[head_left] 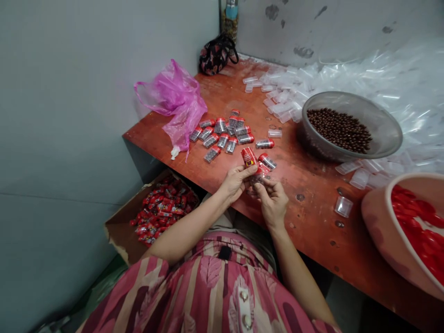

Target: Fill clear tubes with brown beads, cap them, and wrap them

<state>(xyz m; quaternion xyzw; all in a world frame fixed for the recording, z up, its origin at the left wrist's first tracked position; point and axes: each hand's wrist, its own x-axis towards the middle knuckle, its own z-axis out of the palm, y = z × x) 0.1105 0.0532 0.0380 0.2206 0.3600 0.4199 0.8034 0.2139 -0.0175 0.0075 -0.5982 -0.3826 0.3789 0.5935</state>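
Unreadable red label (248, 157) in left hand (236, 181)

Both forearms (194, 217) are stretched forward, the left hand (237, 182) and right hand (273, 202) held close together with fingers (276, 186) pinched.

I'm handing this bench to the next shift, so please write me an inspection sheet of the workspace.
Surface: reddish tabletop, marked with dark spots.
Job's things: red-capped tubes with dark contents, lying loose; grey bowl of brown balls; pink basin of red pieces; clear tubes heaped behind and beside the bowl.
Clutter: pink plastic bag at the table's left edge; dark patterned pouch in the far corner.
Hands: left hand pinches a red printed wrapper; right hand grips a small filled container.
Cables: nothing seen.
Surroundings: stained back wall; cardboard box of red packs below the table edge.
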